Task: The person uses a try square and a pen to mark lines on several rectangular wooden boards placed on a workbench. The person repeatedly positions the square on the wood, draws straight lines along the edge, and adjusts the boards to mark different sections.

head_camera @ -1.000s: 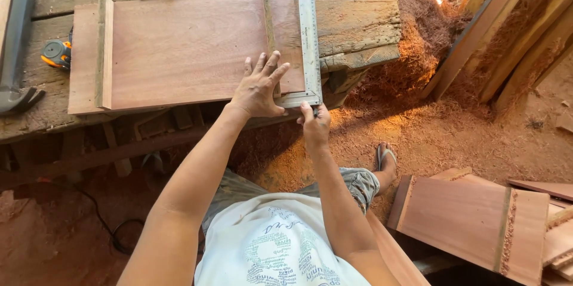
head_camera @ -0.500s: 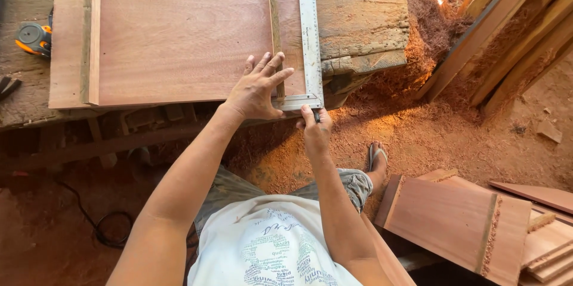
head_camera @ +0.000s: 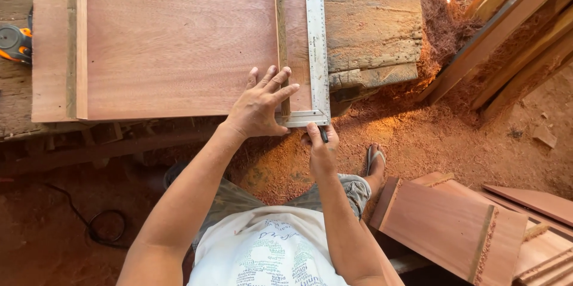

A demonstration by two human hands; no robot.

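Note:
A reddish wooden panel (head_camera: 173,47) with a batten near each end lies flat on a rough workbench (head_camera: 370,23). A metal try square (head_camera: 316,53) rests across its right end, blade pointing away from me, stock at the near edge. My left hand (head_camera: 259,107) presses flat with spread fingers on the panel and the square's stock, beside the right batten (head_camera: 279,35). My right hand (head_camera: 319,143) sits at the panel's near edge under the square's corner, fingers pinched around a dark pencil.
An orange tape measure (head_camera: 13,44) lies at the bench's left edge. Sawdust covers the floor. More battened panels (head_camera: 453,226) are stacked at lower right, long planks (head_camera: 507,29) lean at upper right, and a black cable (head_camera: 101,226) lies at lower left.
The view has shifted so the panel sits more to the right and closer. Both hands stay at the square; the right hand has edged up to the panel's near edge.

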